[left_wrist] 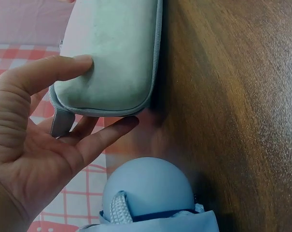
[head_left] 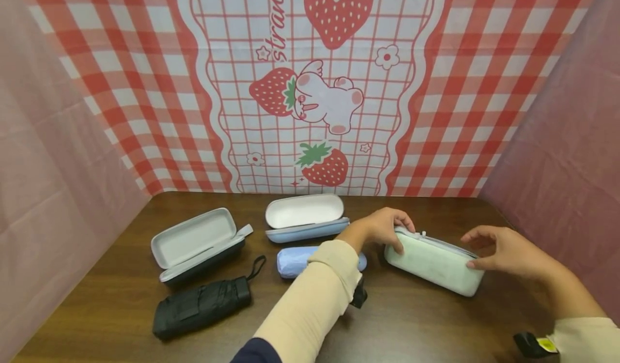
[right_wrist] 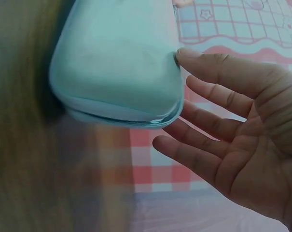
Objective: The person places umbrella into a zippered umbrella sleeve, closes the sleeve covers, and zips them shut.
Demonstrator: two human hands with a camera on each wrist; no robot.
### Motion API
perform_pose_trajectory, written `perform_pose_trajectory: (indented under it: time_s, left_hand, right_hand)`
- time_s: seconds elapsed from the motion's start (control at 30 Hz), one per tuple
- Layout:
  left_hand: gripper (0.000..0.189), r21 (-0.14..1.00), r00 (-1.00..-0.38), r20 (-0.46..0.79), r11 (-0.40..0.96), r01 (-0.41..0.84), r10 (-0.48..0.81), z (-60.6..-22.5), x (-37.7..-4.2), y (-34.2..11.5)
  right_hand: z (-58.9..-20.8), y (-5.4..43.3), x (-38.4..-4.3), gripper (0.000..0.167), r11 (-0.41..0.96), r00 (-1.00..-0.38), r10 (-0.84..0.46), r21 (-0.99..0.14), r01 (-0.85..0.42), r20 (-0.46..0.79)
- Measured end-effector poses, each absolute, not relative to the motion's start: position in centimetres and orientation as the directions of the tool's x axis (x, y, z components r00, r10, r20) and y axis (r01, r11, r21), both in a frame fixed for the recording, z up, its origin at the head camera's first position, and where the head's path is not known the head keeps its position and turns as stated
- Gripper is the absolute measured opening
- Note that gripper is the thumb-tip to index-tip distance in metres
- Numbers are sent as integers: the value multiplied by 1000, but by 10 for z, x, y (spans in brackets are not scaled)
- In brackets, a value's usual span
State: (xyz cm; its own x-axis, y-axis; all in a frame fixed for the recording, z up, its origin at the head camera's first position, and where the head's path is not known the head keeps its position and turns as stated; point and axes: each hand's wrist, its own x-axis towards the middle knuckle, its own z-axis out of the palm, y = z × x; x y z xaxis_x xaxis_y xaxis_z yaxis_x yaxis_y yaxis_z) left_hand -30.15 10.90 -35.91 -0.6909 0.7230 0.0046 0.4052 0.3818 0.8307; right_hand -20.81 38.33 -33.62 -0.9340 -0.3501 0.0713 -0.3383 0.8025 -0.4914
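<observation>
A pale green hard zip case (head_left: 432,262) stands on its long side, its two halves together, with a grey zip band along the top. My left hand (head_left: 380,227) holds its left end, the thumb (left_wrist: 80,65) on the near face and the fingers around the end by a grey fabric tab (left_wrist: 62,122). At the other end, my right hand (head_left: 511,251) touches the top edge with its thumb (right_wrist: 199,60); its fingers extend loosely behind. In the right wrist view a narrow gap shows along the zip at that end.
Beneath my left forearm lies a light blue folded umbrella (head_left: 290,261). An open blue case (head_left: 305,233) with a white inside stands behind it. To the left are an open black case (head_left: 203,266) with a grey lining and a black folded umbrella (head_left: 203,306) with a wrist loop.
</observation>
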Motion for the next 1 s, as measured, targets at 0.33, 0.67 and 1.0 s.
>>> perform_pose_trajectory:
  time_s: [0.33, 0.67, 1.0]
  left_hand:
    - [39, 789, -663, 43, 382, 481, 747, -358, -304, 101]
    - [36, 852, -674, -8, 358, 382, 739, -361, -307, 94]
    - [36, 849, -682, -9, 366, 381, 731, -359, -305, 99]
  right_hand:
    - [-313, 348, -220, 39, 803, -884, -458, -382, -458, 97]
    - [-303, 314, -244, 24, 789, -867, -496, -438, -431, -39]
    - [-304, 304, -253, 13, 801, -879, -467, -470, -371, -101]
